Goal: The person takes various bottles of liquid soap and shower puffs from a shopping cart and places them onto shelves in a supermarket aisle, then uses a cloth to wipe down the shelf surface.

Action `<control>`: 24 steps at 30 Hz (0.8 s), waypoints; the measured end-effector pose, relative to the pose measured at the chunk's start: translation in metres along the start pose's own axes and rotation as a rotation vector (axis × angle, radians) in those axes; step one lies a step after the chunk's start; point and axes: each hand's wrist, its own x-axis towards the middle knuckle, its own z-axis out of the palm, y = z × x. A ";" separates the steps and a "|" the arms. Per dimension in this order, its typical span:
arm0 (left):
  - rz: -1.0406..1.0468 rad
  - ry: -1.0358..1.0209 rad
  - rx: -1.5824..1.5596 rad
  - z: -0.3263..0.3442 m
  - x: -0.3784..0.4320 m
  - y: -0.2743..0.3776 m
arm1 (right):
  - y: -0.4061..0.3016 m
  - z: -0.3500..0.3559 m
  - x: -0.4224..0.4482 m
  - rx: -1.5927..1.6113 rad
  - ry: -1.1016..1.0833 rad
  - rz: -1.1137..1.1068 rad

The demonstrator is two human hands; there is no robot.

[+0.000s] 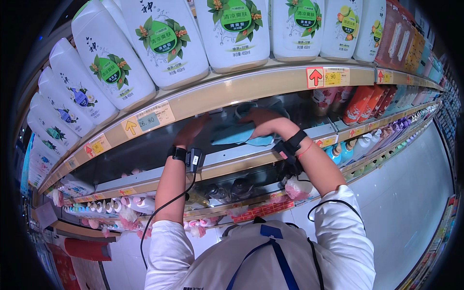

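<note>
Under the overhanging upper shelf, my right hand is on a teal cloth, gripping it against the dark surface of the lower shelf. One part of the cloth spreads flat to the left, and another bunches behind the hand. A rounded object in shadow stands just behind my fingers; its kind is unclear. My left hand reaches over the same shelf, left of the cloth, holding nothing visible. Its fingers extend toward the back, partly dim under the upper shelf's edge.
White body wash bottles line the upper shelf, whose front carries price tags. Red bottles stand right of the cloth. Pump bottles and dark bottles fill lower shelves. Pink-and-white bath puffs hang in front. Cables run from both wrists.
</note>
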 end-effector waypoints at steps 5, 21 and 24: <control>-0.003 0.064 0.077 0.012 0.009 0.006 | 0.108 -0.009 -0.026 0.081 0.286 0.128; -0.039 0.043 0.068 0.003 -0.014 0.001 | 0.046 -0.008 -0.010 0.024 0.088 -0.005; -0.021 0.056 0.088 0.000 -0.005 -0.002 | 0.049 -0.013 -0.021 0.068 0.014 -0.124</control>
